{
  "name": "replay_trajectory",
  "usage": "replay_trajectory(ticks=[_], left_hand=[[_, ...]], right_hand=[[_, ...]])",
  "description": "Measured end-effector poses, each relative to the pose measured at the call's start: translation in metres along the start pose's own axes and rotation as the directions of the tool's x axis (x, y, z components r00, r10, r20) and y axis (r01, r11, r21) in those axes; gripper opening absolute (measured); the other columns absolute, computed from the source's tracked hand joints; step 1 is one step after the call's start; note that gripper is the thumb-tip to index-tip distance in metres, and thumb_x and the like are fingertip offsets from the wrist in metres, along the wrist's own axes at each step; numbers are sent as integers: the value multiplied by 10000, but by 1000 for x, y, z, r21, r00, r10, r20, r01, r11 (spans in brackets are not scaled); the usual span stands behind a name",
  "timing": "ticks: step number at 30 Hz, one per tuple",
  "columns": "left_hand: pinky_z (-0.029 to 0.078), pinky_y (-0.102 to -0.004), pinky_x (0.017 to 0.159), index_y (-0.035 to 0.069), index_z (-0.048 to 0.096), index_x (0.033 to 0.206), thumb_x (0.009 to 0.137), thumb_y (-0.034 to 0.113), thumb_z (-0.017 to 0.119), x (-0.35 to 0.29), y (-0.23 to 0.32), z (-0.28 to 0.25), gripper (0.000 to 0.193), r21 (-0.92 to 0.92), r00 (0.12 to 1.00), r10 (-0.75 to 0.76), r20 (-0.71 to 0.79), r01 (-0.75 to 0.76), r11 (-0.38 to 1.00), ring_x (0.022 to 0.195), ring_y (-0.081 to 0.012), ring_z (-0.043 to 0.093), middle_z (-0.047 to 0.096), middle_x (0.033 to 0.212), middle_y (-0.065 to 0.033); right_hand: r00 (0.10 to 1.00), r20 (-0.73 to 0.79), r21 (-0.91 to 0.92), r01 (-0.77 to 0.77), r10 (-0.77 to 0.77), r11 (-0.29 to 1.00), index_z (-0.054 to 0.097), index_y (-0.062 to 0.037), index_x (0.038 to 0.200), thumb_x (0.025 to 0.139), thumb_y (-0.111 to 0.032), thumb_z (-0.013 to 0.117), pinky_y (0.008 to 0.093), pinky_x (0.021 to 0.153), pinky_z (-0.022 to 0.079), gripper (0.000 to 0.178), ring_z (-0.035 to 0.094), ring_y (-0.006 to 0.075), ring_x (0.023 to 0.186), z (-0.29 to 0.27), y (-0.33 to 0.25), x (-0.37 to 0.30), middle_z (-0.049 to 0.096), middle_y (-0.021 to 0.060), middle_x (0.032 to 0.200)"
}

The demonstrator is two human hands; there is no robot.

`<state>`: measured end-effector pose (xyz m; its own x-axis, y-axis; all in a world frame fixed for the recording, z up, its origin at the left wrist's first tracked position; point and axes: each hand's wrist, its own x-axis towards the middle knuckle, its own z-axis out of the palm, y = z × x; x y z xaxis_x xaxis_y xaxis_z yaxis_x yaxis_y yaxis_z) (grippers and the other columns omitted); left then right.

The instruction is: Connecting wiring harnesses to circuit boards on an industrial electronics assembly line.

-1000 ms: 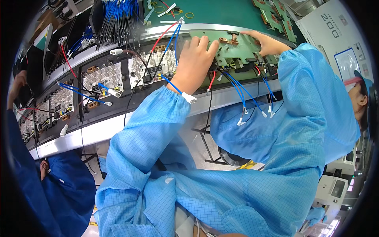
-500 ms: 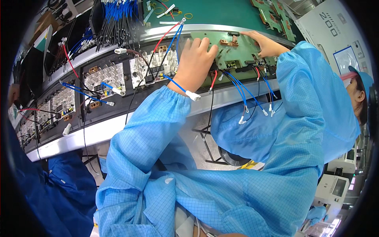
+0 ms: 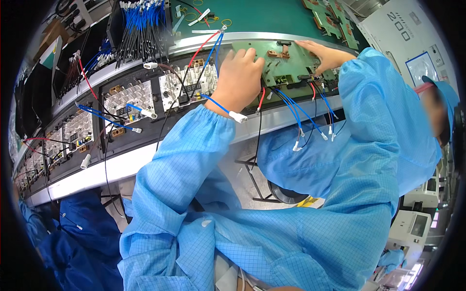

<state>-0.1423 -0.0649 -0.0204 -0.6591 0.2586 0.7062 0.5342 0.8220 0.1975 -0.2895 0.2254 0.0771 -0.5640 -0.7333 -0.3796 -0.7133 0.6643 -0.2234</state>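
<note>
A green circuit board (image 3: 296, 60) with brown and black parts lies in a dark frame along the bench. My left hand (image 3: 239, 80) is curled over its left end, fingertips bent down at the edge and partly hidden. At the other end, my right hand (image 3: 330, 54) has thumb and forefinger spread wide, the forefinger along the far edge and the thumb near a black part. Red, black and blue leads (image 3: 293, 109) hang from the near side of the board. A blue lead with a white connector (image 3: 238, 117) crosses by my left wrist.
Left of my hand, white boards with clear parts (image 3: 131, 102) sit in a row of dark frames. Bundled blue and black wires (image 3: 141, 29) lie behind them. More green boards (image 3: 332, 22) rest on the green mat (image 3: 262, 17). People in blue are on both sides.
The fingers of my left hand have drawn in and closed up at the board's edge. My right hand stays almost where it was. The view has shifted slightly.
</note>
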Motion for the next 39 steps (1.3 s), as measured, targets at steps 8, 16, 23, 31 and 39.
replay_trajectory(ticks=[8,16,23,31,39], left_hand=[[479,-379,767,64,650,839,770,119,618,34,1,32,94,82,972,-232,27,229,970,920,-245,587,589,917,-94],[431,-464,952,20,625,1023,840,207,634,34,-13,56,261,28,978,-165,-131,170,985,1126,-348,536,590,1094,-180],[282,-563,1076,79,640,1134,883,401,604,24,-21,78,410,27,974,-198,-108,202,979,1263,-387,464,568,1251,-245],[288,-550,1075,113,643,1175,902,417,576,24,-24,77,413,53,976,-209,-56,212,976,1229,-356,495,595,1219,-203],[284,-537,1083,113,649,1150,909,420,566,25,-25,70,399,26,977,-214,15,214,977,1166,-307,525,620,1125,-146]], right_hand=[[994,-42,225,-88,99,970,508,-65,1372,943,-245,463,297,1045,362,468,488,202,1241,-24,26,-2,537,99,1358],[796,-555,180,-167,241,969,632,-14,1176,1007,-398,440,304,932,430,461,597,236,1044,46,43,34,653,126,1137],[744,-552,313,-234,377,921,669,-85,1126,995,-431,423,306,769,454,445,585,168,773,53,40,34,671,72,1008],[716,-535,443,-213,448,871,668,-85,1103,1011,-340,370,242,769,426,403,527,108,867,54,38,35,633,-15,1086],[722,-525,528,-138,450,838,685,-99,1158,984,-356,385,280,847,414,432,531,116,1051,57,31,29,635,0,1175]])
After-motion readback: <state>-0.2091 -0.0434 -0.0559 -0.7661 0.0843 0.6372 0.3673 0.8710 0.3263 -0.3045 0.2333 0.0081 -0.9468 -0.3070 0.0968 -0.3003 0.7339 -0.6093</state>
